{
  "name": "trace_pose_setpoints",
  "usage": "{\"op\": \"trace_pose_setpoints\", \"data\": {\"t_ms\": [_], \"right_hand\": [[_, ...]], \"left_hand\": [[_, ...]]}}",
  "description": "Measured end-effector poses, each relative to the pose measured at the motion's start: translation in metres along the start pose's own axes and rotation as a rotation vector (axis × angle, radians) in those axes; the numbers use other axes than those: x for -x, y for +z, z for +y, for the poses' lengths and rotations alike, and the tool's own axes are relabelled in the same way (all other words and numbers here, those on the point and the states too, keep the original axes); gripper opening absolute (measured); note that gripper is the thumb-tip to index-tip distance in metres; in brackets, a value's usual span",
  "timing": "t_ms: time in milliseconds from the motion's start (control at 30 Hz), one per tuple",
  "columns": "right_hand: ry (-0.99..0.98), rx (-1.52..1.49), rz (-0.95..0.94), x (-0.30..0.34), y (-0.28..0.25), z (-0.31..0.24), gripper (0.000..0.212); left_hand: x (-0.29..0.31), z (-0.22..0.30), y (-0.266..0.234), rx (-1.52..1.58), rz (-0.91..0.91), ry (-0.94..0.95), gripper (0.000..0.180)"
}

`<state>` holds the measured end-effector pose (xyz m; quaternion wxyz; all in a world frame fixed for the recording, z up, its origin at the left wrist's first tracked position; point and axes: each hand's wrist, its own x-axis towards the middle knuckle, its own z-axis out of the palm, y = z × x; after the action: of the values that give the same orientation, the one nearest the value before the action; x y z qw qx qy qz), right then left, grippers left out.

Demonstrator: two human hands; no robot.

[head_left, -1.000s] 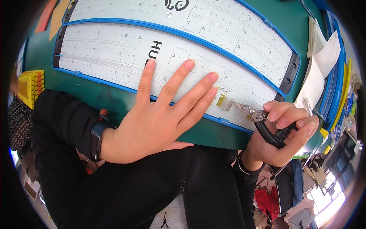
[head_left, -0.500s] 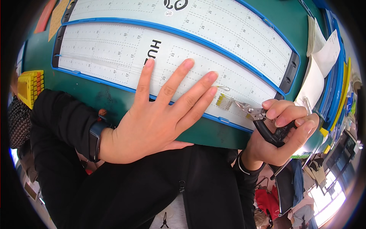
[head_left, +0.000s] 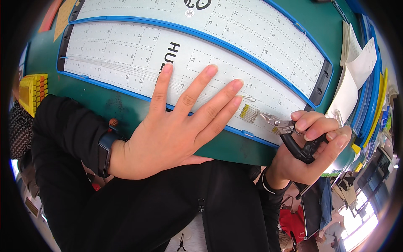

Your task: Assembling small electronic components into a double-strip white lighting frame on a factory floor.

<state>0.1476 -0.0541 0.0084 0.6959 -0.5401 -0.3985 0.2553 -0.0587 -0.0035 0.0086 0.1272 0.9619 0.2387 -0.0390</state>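
Note:
My left hand point(head_left: 168, 122) lies flat, fingers spread, on the near white panel point(head_left: 113, 42) of an open, blue-rimmed case. Thin clear lines point(head_left: 126, 69) run from the case's left end and pass under its fingers. Beyond those fingertips sits a row of small wire pieces with yellow ends point(head_left: 248, 113), and a thin wire loop point(head_left: 249, 99) lies just above it. My right hand point(head_left: 315, 143) is closed around black-handled pliers point(head_left: 299, 147) at the panel's near right edge. The metal jaws point left and reach the row's right side; whether they grip it, I cannot tell.
The case's far panel point(head_left: 247, 33) lies open behind the near one on a green table point(head_left: 96, 90). White papers point(head_left: 348, 84) and blue folders point(head_left: 364, 88) stand at the right. A yellow basket point(head_left: 35, 92) is at the far left.
The whole view has shifted slightly, with the case a little to the right. Both hands keep their pose, the left flat and the right around the pliers.

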Motion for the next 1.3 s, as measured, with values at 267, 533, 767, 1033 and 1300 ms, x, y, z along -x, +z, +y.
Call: {"op": "trace_pose_setpoints", "data": {"t_ms": [267,533,767,1033,1300], "right_hand": [[-0.001,0.001,-0.060,-0.0008,-0.0010,-0.0016,0.022],[-0.018,-0.037,0.038,0.0010,-0.0053,0.0016,0.021],[-0.013,-0.052,0.027,0.0008,-0.0011,0.0025,0.022],[-0.041,0.027,-0.044,0.0016,-0.0037,0.0005,0.025],[-0.029,-0.084,0.028,-0.0005,-0.0039,0.0024,0.025]], "left_hand": [[-0.0006,0.0008,-0.0013,-0.013,-0.009,0.005,0.111],[-0.0003,0.0017,0.0009,-0.019,0.011,0.005,0.110],[-0.0003,0.0014,0.0010,-0.027,0.017,-0.008,0.108],[-0.0006,0.0024,0.0013,0.014,0.027,-0.020,0.110],[-0.0026,-0.0027,-0.0041,0.063,0.017,-0.008,0.111]]}}
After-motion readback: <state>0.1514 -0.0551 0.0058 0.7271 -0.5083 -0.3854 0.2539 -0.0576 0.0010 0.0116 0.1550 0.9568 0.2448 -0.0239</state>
